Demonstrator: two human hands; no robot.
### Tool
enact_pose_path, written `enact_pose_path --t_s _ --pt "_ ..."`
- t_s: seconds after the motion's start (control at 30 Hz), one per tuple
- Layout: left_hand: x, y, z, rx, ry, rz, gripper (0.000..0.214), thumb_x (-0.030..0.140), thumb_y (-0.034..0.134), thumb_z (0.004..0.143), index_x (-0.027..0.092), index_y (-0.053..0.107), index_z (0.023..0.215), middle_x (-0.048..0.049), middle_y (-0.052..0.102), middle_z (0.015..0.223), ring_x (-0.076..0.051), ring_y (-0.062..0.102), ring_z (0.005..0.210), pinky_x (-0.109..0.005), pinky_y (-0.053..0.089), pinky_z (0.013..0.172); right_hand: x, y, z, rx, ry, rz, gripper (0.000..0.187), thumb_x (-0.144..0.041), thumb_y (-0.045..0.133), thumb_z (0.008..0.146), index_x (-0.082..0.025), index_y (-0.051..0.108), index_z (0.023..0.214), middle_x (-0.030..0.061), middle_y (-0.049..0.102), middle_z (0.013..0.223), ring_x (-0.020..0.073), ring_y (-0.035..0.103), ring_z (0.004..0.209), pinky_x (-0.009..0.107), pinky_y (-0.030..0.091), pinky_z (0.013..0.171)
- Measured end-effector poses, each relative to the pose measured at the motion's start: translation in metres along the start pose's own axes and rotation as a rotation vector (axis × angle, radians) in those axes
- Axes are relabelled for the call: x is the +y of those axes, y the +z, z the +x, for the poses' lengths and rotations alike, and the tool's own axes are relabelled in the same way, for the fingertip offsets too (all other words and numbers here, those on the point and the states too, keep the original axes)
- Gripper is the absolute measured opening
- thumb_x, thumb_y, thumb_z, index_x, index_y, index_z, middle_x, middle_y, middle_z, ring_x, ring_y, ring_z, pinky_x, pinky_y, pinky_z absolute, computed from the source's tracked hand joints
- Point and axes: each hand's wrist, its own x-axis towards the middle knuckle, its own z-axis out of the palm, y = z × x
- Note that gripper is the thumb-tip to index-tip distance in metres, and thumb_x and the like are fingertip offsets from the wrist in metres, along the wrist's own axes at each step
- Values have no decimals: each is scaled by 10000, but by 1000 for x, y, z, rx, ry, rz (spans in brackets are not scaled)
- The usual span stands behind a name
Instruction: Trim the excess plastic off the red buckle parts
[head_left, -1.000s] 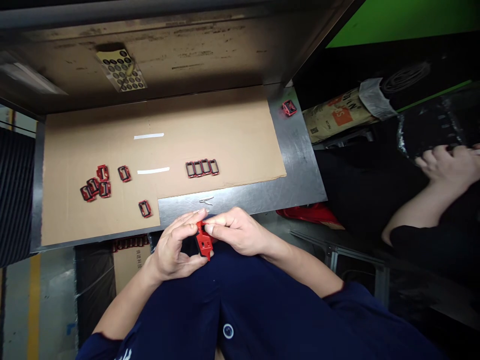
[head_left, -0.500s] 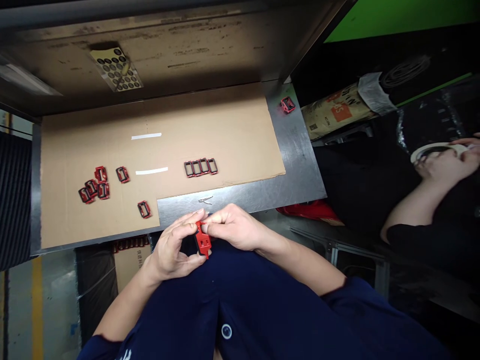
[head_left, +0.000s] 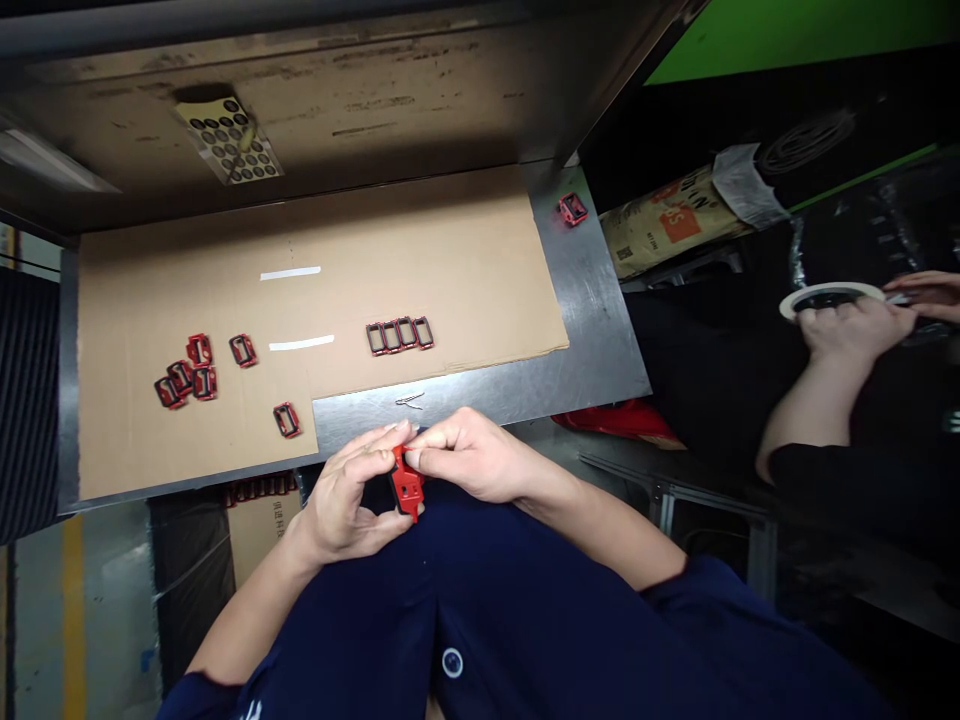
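Observation:
My left hand (head_left: 345, 495) and my right hand (head_left: 469, 458) meet low in front of my body, both pinching a small red plastic part (head_left: 407, 487). Its upper end sits under my fingertips, and its flat lower end hangs below them. On the bare steel just beyond my fingers lies a small metal clip (head_left: 409, 400). On the cardboard sheet (head_left: 315, 270), a row of several red-and-black rectangular frames (head_left: 401, 336) lies to the upper left of my hands. A looser pile of frames (head_left: 185, 370) lies further left.
The cardboard rests on a steel table (head_left: 592, 310), with one stray frame (head_left: 572, 209) at its far corner. At right, a co-worker's hands (head_left: 855, 325) hold a tape roll (head_left: 829, 297). A sheet of dark round stickers (head_left: 229, 140) lies beyond the cardboard.
My hands stay nearly still on the red part. The co-worker's hands have moved, and a tape roll has come into view between them. The whole view has shifted slightly.

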Motion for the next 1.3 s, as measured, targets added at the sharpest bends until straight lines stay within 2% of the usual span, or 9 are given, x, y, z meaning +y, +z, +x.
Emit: enact_pose_path --t_s 0.23,0.33,0.47,0.6,0.73,0.83,0.97,1.17,1.3 --pt "0 0 -3 -9 8 14 906 143 875 700 181 420 1482 -196 589 1453 -292 597 1338 -482 527 1116 -8 5 2 53 75 -14 345 -222 559 858 -162 505 522 -69 336 497 65 282 487 238 214 459" --pt "-2 2 -8 16 -49 -50 897 138 870 704 221 421 1477 -179 589 1459 -289 615 1319 -504 527 1110 -2 6 5 55 31 43 392 -317 575 901 -154 581 544 -54 460 492 70 405 483 217 312 485" --pt "-2 5 -14 74 -85 -95 923 136 892 671 247 423 1458 -186 587 1459 -322 586 1346 -550 501 1120 18 5 8 136 1 362 418 -508 569 930 -137 729 824 49 739 720 174 701 705 304 553 726" --pt "-2 3 -13 68 -69 -90 931 140 908 642 225 426 1434 -212 595 1440 -373 539 1381 -618 474 1117 23 6 4 183 25 450 329 -383 682 853 -146 698 1081 56 781 828 182 733 778 343 571 806" --pt "-2 2 -9 39 -57 -45 925 156 904 648 228 426 1436 -203 605 1432 -381 506 1406 -630 479 1107 3 10 -1 160 -31 167 208 -348 710 828 -143 717 858 22 729 735 127 642 642 246 495 639" --pt "-2 1 -7 21 -46 -12 910 162 900 650 221 440 1433 -203 615 1420 -372 533 1387 -618 485 1109 -7 12 0 199 -81 -71 265 -331 664 869 -149 667 677 -14 651 609 85 533 538 214 398 547" --pt "-1 1 -7 25 -34 3 898 192 904 653 220 447 1425 -204 627 1405 -361 573 1352 -615 475 1119 5 9 7 115 -126 -27 337 -331 597 914 -153 651 633 -11 645 576 93 543 530 224 412 558" --pt "3 1 -10 102 -48 -140 953 199 929 632 255 430 1441 -173 624 1419 -371 531 1390 -634 429 1147 38 -1 14 335 -17 448 300 -446 668 882 -155 703 947 27 745 688 167 714 678 327 563 767" --pt "18 -5 2 138 -17 -145 1014 364 963 606 263 413 1452 -165 634 1411 -383 517 1398 -626 426 1151 18 -3 -9 114 -120 405 351 -355 713 888 -155 677 1175 65 793 861 176 755 824 314 575 820"
